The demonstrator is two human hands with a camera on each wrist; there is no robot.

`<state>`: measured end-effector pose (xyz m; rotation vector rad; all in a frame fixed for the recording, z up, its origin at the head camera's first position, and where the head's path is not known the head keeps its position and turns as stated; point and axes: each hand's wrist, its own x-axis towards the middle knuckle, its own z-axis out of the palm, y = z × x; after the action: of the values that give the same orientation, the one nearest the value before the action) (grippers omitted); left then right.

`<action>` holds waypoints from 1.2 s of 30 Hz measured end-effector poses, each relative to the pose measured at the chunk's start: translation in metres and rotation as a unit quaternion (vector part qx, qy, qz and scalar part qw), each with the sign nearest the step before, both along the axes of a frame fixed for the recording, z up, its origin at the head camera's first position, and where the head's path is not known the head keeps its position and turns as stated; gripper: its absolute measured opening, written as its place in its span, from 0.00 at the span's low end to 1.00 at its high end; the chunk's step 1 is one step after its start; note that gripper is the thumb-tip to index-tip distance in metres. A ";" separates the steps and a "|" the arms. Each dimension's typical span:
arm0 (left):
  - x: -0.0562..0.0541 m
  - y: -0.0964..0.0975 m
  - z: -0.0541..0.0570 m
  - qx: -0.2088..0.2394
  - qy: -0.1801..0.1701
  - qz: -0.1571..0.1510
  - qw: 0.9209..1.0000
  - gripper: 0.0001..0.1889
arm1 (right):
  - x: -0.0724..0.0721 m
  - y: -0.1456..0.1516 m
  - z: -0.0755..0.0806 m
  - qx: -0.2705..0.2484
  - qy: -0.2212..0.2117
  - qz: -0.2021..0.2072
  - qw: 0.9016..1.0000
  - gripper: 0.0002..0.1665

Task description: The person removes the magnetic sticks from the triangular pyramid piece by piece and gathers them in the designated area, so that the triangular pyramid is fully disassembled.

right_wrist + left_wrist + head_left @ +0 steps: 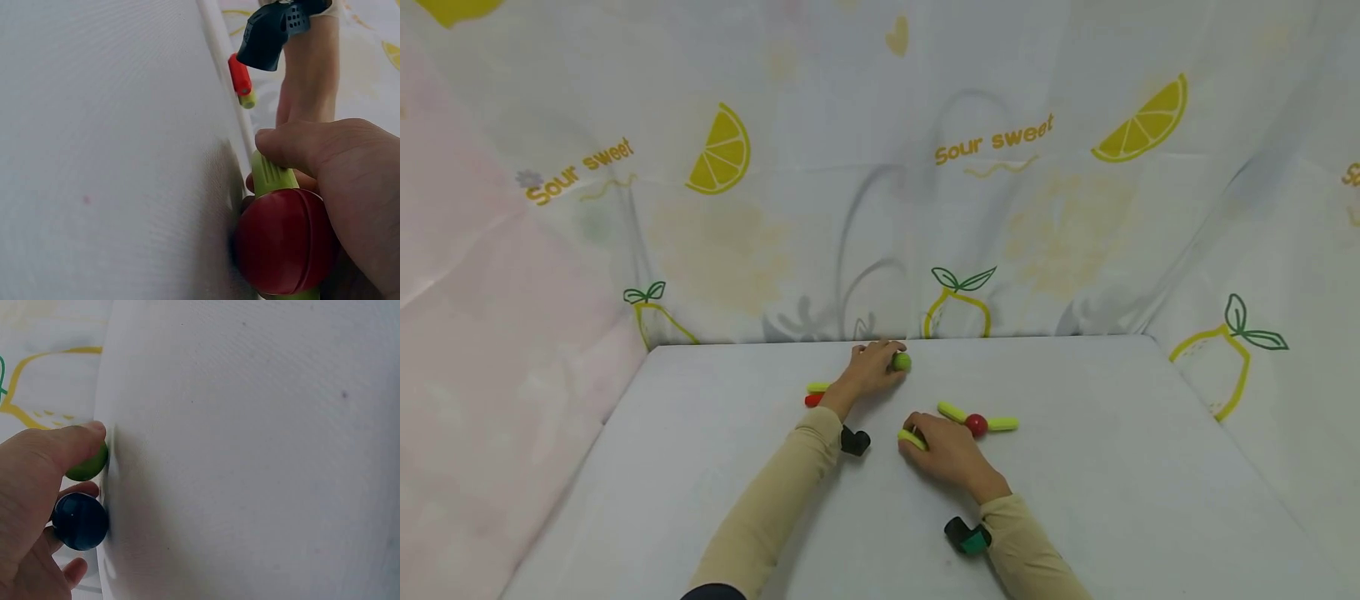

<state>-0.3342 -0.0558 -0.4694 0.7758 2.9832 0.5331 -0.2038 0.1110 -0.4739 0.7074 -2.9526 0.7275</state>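
Note:
At the back of the white table [1075, 375], my left hand [872, 368] holds a green ball [902, 362] with the thumb across it. In the left wrist view a dark blue ball [80, 522] lies against or between its lower fingers; the hand hides it in the head view. My right hand [947, 450] grips a yellow-green stick [913, 440], thumb on its ribbed side [273, 175]. Just right of that hand is a red ball [976, 425] with a yellow-green stick on either side. Whether the held stick touches the red ball, I cannot tell.
Beside the left wrist lie a red stick [813, 400] and a yellow-green stick [817, 387], partly covered by the arm. A printed cloth [820, 233] hangs behind the table's back edge. Black cameras [854, 442] are strapped at both wrists.

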 end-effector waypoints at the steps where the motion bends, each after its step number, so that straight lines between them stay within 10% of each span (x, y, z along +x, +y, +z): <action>1: 0.000 -0.001 0.001 -0.001 -0.001 0.000 1.000 0.24 | 0.000 0.000 0.000 -0.001 0.001 0.000 1.000 0.09; 13: 0.010 -0.008 0.004 0.019 0.022 0.002 1.000 0.27 | 0.001 -0.002 -0.001 0.000 0.000 -0.004 1.000 0.11; 24: 0.047 -0.009 0.003 0.080 0.049 -0.035 0.995 0.24 | 0.002 -0.001 0.001 -0.011 -0.016 -0.008 1.000 0.09; 31: 0.070 -0.009 -0.009 0.166 0.069 -0.089 0.980 0.23 | 0.002 0.003 0.003 -0.050 -0.027 -0.002 0.998 0.09; 36: 0.090 -0.011 -0.018 0.224 0.016 -0.114 0.968 0.23 | 0.000 0.004 0.005 -0.068 -0.036 0.002 0.997 0.06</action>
<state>-0.2445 -0.0671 -0.4875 1.1424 2.7703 1.2102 -0.2042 0.1151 -0.4687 0.6912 -2.9303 0.9623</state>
